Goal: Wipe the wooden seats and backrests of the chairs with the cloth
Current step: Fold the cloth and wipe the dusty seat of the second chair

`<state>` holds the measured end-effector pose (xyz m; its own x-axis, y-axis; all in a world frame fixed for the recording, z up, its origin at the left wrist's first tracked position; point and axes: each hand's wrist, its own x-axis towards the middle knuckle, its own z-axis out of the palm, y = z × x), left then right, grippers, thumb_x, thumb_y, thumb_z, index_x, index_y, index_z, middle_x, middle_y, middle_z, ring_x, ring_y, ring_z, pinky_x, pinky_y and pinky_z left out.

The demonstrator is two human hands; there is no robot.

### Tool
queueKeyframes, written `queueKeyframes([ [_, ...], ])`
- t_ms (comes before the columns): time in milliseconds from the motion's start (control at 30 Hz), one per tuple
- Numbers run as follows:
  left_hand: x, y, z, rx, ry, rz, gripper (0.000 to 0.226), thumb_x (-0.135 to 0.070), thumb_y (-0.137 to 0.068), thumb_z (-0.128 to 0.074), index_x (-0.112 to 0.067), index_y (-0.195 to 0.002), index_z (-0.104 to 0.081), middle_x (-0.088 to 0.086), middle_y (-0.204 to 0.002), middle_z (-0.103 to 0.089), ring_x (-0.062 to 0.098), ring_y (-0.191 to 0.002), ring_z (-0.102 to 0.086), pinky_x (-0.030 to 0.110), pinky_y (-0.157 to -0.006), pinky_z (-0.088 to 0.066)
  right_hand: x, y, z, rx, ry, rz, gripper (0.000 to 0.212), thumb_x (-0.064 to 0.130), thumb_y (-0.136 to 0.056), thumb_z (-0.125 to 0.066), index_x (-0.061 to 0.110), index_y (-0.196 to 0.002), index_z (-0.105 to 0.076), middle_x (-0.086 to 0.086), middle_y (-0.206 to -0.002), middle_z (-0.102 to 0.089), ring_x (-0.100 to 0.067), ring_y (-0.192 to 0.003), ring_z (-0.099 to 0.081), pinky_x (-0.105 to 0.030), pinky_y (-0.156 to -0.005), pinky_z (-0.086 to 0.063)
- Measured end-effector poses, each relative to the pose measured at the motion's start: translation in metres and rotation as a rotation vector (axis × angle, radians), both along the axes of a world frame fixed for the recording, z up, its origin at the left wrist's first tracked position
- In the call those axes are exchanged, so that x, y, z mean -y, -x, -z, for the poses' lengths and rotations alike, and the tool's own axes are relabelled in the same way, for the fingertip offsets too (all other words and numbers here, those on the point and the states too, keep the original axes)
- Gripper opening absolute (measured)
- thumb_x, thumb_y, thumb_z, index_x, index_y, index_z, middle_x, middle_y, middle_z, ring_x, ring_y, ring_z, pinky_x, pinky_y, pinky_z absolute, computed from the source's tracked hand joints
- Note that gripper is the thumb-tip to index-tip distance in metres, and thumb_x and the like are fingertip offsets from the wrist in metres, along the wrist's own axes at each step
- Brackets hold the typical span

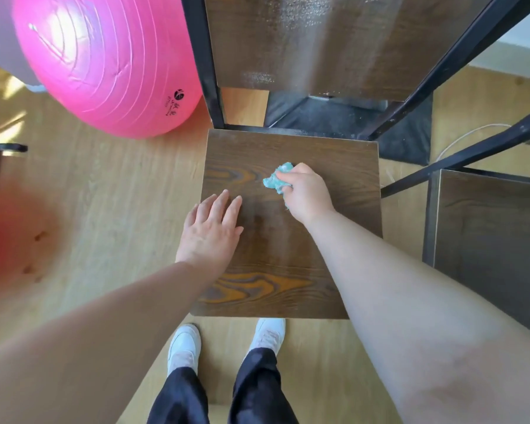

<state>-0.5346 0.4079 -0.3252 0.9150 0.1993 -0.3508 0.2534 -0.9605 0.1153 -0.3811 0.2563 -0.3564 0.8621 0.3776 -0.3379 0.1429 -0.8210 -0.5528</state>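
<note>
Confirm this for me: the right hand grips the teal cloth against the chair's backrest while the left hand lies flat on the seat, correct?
Not quite. The head view shows the right hand gripping the teal cloth on the seat, near its middle, not against the backrest. The rest holds: the left hand lies flat on the seat, at its left side.

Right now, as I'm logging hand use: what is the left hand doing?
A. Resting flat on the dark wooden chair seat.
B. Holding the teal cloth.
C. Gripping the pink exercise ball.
A: the left hand lies with straight fingers on the dark wooden chair seat, while the right hand grips the crumpled teal cloth.
</note>
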Motion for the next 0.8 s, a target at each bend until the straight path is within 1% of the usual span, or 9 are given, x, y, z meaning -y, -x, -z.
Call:
queueKeyframes([
  [67,-0.004,0.015,-0.002,-0.004,0.006,-0.018,0.059,-0.039,-0.099,-0.042,-0.022,-0.152,-0.022,0.003,-0.159,-0.023,0.027,-0.143,-0.022,0.043,-0.115,-0.023,0.001,0.027,0.004,-0.047,-0.036,0.015,0.025,0.017,-0.094,-0.057,0.020,-0.116,-0.065,0.004,-0.115,-0.055,-0.017,-0.100,-0.057,-0.031,-0.085,-0.052],
  [100,-0.007,0.023,-0.003,-0.011,0.009,-0.022,0.059,-0.039,-0.099,-0.043,-0.022,-0.152,-0.022,0.003,-0.159,-0.023,0.027,-0.143,-0.023,0.044,-0.115,-0.024,0.001,0.041,0.006,-0.052,-0.038,0.002,0.024,0.017,-0.093,-0.056,0.021,-0.116,-0.065,0.003,-0.115,-0.055,-0.016,-0.099,-0.056,-0.030,-0.087,-0.050],
  [167,-0.012,0.040,-0.004,-0.023,0.012,-0.021,0.060,-0.038,-0.099,-0.043,-0.022,-0.153,-0.022,0.003,-0.159,-0.022,0.027,-0.142,-0.023,0.044,-0.114,-0.024,0.002,0.071,0.009,-0.024,-0.025,-0.061,0.030,0.015,-0.092,-0.057,0.023,-0.120,-0.065,0.002,-0.116,-0.055,-0.016,-0.103,-0.054,-0.028,-0.094,-0.046],
  [233,-0.018,0.058,-0.006,-0.029,0.009,-0.012,0.060,-0.038,-0.099,-0.043,-0.022,-0.153,-0.022,0.003,-0.159,-0.023,0.027,-0.142,-0.023,0.043,-0.114,-0.025,0.001,0.100,0.009,0.010,-0.025,-0.107,0.035,0.011,-0.091,-0.058,0.025,-0.122,-0.065,0.003,-0.115,-0.055,-0.017,-0.107,-0.052,-0.029,-0.096,-0.045],
  [367,-0.029,0.090,-0.008,-0.049,0.004,0.017,0.058,-0.039,-0.100,-0.039,-0.021,-0.153,-0.020,0.004,-0.159,-0.022,0.027,-0.143,-0.022,0.043,-0.114,-0.024,-0.004,0.154,0.005,0.049,-0.054,-0.151,0.038,0.005,-0.087,-0.059,0.023,-0.120,-0.068,0.002,-0.107,-0.058,-0.023,-0.103,-0.052,-0.037,-0.090,-0.048],
  [567,-0.041,0.124,-0.013,-0.075,0.005,0.051,0.059,-0.040,-0.101,-0.037,-0.021,-0.153,-0.018,0.006,-0.160,-0.020,0.028,-0.144,-0.020,0.043,-0.114,-0.023,-0.011,0.221,-0.003,0.022,-0.058,-0.190,0.039,0.002,-0.087,-0.060,0.019,-0.122,-0.068,0.000,-0.103,-0.059,-0.026,-0.099,-0.052,-0.039,-0.084,-0.049],
  [700,-0.046,0.136,-0.021,-0.091,-0.004,0.074,0.059,-0.042,-0.102,-0.031,-0.023,-0.154,-0.011,0.003,-0.161,-0.012,0.025,-0.145,-0.014,0.040,-0.116,-0.020,-0.014,0.254,-0.006,-0.009,-0.085,-0.214,0.037,0.003,-0.088,-0.061,0.018,-0.122,-0.067,-0.001,-0.099,-0.060,-0.026,-0.093,-0.052,-0.036,-0.081,-0.048],
  [733,-0.046,0.138,-0.023,-0.094,-0.009,0.079,0.059,-0.042,-0.102,-0.029,-0.024,-0.154,-0.009,0.002,-0.162,-0.010,0.025,-0.146,-0.013,0.040,-0.116,-0.019,-0.014,0.261,-0.005,-0.029,-0.090,-0.214,0.035,0.006,-0.089,-0.060,0.017,-0.121,-0.067,-0.001,-0.099,-0.060,-0.025,-0.092,-0.051,-0.035,-0.081,-0.047],
  [800,-0.048,0.138,-0.026,-0.097,-0.013,0.085,0.059,-0.043,-0.102,-0.028,-0.025,-0.154,-0.007,0.002,-0.162,-0.008,0.024,-0.146,-0.011,0.040,-0.117,-0.019,-0.015,0.272,-0.004,-0.121,-0.093,-0.155,0.025,0.016,-0.095,-0.056,0.016,-0.116,-0.067,0.000,-0.099,-0.058,-0.016,-0.091,-0.048,-0.031,-0.083,-0.045],
])
